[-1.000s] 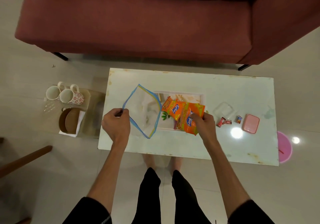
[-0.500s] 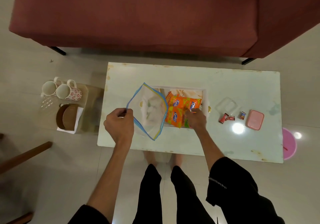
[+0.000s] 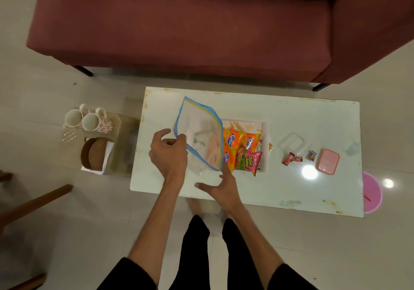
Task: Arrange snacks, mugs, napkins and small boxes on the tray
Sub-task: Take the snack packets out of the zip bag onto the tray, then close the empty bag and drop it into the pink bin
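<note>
Tray: white tray (image 3: 265, 130) sits mid-table on the white coffee table (image 3: 291, 191), its left part hidden behind the bag.
Snacks: orange Kurkure packets (image 3: 237, 140) lie piled in the tray; a pink snack packet (image 3: 249, 161) rests on them, its lower corner hanging over the near rim.
Left hand: left hand (image 3: 169, 153) pinches the near edge of a clear zip bag (image 3: 200, 133) with a blue seal, holding it up above the tray's left side.
Right hand: right hand (image 3: 220, 188) holds nothing, fingers spread, hovering low over the table just below the bag's bottom corner.
Still off the tray: two mugs (image 3: 88, 120) and brown coasters on a napkin (image 3: 94, 154) sit on a side stool to the left; small candies (image 3: 291, 158), a clear lid (image 3: 293, 143) and a pink box (image 3: 328, 161) lie to the right on the table.
Risk, pink packet: likely to slide off the rim if the pile is nudged, since it overhangs.
Risk, bag: limp plastic could drag across the packets and pull them askew when swung aside.
Risk, space: loosely heaped snacks may leave too little room for mugs and box.
</note>
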